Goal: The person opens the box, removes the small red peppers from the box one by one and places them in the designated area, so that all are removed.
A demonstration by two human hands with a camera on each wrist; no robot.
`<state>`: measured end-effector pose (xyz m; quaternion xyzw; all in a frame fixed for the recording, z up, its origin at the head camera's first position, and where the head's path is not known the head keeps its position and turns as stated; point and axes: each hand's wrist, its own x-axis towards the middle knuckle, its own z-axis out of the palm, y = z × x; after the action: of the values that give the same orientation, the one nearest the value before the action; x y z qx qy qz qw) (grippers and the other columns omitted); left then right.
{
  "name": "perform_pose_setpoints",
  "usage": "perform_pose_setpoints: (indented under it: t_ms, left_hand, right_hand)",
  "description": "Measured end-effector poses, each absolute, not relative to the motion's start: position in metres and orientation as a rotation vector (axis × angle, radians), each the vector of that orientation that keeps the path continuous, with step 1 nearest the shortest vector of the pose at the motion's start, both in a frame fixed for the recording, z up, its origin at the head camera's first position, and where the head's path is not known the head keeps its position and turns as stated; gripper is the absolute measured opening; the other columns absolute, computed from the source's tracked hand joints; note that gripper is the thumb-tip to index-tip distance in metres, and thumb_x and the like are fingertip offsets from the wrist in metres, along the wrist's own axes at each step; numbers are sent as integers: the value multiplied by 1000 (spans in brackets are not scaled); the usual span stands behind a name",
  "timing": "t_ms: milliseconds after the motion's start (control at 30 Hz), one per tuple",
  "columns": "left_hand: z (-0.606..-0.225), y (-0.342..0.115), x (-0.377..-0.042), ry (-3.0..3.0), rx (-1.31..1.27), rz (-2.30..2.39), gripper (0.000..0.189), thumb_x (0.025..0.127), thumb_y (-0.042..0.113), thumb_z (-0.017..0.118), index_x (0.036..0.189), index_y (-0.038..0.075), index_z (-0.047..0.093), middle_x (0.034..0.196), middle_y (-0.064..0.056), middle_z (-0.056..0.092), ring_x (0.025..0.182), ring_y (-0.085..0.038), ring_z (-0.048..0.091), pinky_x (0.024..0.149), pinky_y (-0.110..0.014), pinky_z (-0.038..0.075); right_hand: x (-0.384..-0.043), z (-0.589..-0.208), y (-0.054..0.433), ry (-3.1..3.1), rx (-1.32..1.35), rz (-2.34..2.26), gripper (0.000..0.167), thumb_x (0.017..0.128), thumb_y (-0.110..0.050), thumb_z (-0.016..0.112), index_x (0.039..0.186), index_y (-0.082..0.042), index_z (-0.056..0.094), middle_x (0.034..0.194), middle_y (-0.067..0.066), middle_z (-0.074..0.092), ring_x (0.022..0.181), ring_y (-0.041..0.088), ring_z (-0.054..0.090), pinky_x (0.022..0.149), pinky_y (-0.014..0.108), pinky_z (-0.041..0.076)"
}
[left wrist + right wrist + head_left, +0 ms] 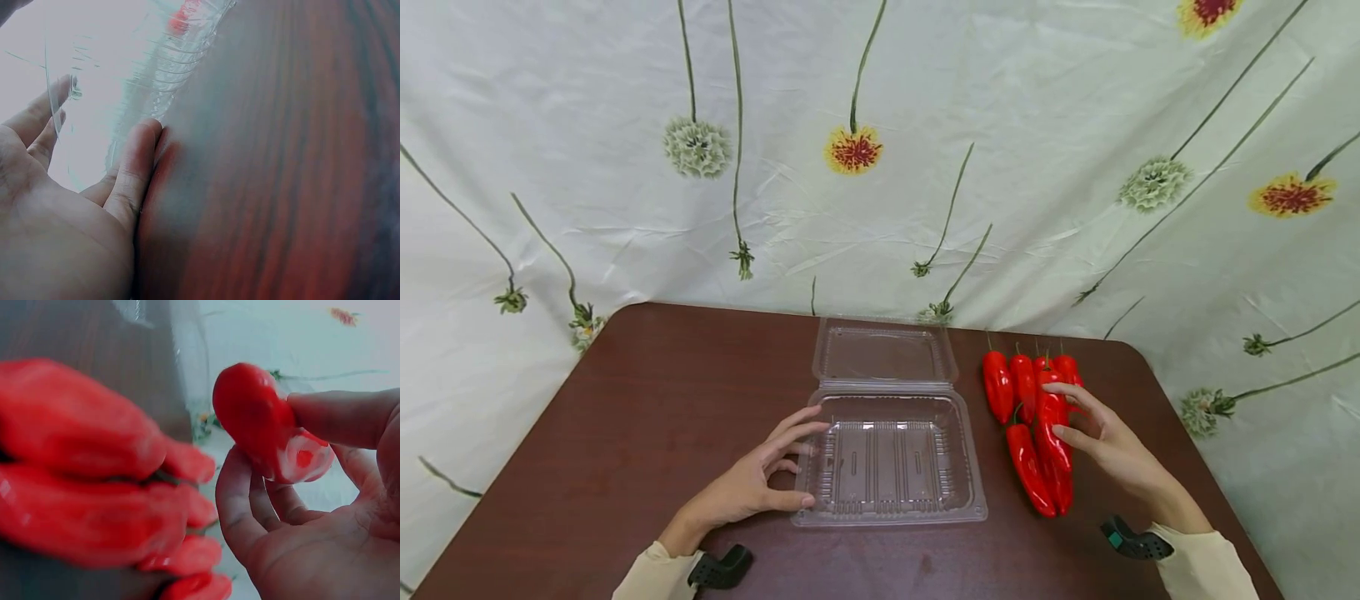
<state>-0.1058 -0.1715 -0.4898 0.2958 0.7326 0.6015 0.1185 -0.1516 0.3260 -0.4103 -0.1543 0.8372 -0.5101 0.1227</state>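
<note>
My right hand (1112,450) pinches a glossy red chili pepper (1051,412) between thumb and fingers. In the right wrist view the held pepper (253,415) is apart from the other peppers (81,425). Its thin green stem points toward the back. A clear plastic clamshell container (891,517) lies with its lid (883,354) folded back, and nothing is inside its base. My left hand (752,483) rests at the base's left side, fingers spread at the rim. In the left wrist view the thumb (139,156) touches the container's edge (181,72).
Several more red peppers (997,387) lie in two rows on the brown table (700,392), right of the container. One pepper (1028,467) lies nearest the front. A white cloth with printed flowers (790,192) hangs behind the table.
</note>
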Motion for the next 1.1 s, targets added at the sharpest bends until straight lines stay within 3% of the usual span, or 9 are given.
perform_pose_setpoints:
  t_ms: [100, 233, 733, 1100]
  left_hand:
    - [-490, -171, -106, 2141, 859, 1758, 81, 88, 5, 76, 155, 6, 32, 167, -13, 7, 127, -30, 51, 91, -30, 47]
    - [-491, -172, -105, 2140, 860, 1763, 80, 88, 3, 75, 155, 5, 32, 167, -14, 7, 127, -32, 51, 90, -31, 47]
    - [-492, -173, -107, 2141, 868, 1765, 80, 88, 3, 75, 155, 6, 33, 167, -10, 8, 128, -26, 51, 90, -30, 47]
    - [-491, -171, -108, 2124, 893, 1781, 80, 87, 1, 75, 155, 4, 32, 167, -16, 7, 127, -25, 51, 90, -31, 47]
  right_hand:
    - [-147, -416, 338, 2473, -467, -1492, 56, 98, -7, 62, 149, -8, 39, 139, 0, 43, 115, 2, 52, 85, 27, 53]
    - [-141, -423, 349, 2476, -463, -1514, 55, 98, -5, 61, 149, -5, 38, 136, -5, 49, 114, -1, 55, 85, 25, 53]
    - [-124, -439, 376, 2467, -383, -1527, 54, 99, -6, 61, 148, -3, 38, 139, -18, 45, 107, 3, 60, 82, 25, 53]
    - [-119, -451, 373, 2446, -214, -1499, 58, 96, -10, 66, 147, -3, 41, 133, -17, 46, 102, 9, 62, 82, 28, 53]
